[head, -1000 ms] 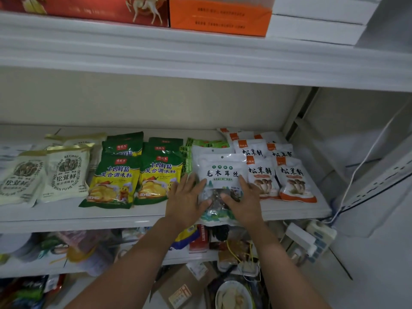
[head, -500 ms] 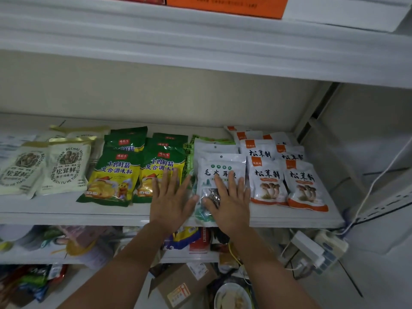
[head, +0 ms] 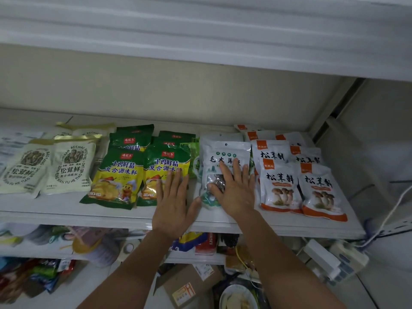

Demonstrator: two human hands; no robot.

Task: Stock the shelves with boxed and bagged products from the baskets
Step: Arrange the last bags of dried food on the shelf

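The white bag (head: 225, 157) with dark fungus strips showing through its window lies flat near the front of the middle shelf (head: 66, 217), on top of another bag of the same kind. The right hand (head: 234, 192) lies palm down on the lower half of the white bag, its fingers (head: 239, 175) straight and slightly spread, pressing on the pack rather than gripping it.

Just left of the white bag, the left hand (head: 172, 204) is also palm down, fingers straight and close together, the thumb stretched out towards the bag's lower left corner. Its fingertips lie over the edge of the nearest of the green-and-yellow bags (head: 118, 175), though I cannot tell whether they press on it.

Those green-and-yellow bags are stacked in two overlapping rows left of the white bag, and further left lie cream bags (head: 71, 166). Just right of the white bag, overlapping rows of orange-trimmed mushroom bags (head: 278, 186) reach the shelf's end.

Below the white bag, under the shelf, a cardboard box (head: 185, 286) and a bowl (head: 238, 297) sit among blurred packets. Well to its right hangs a white cable (head: 392, 210).
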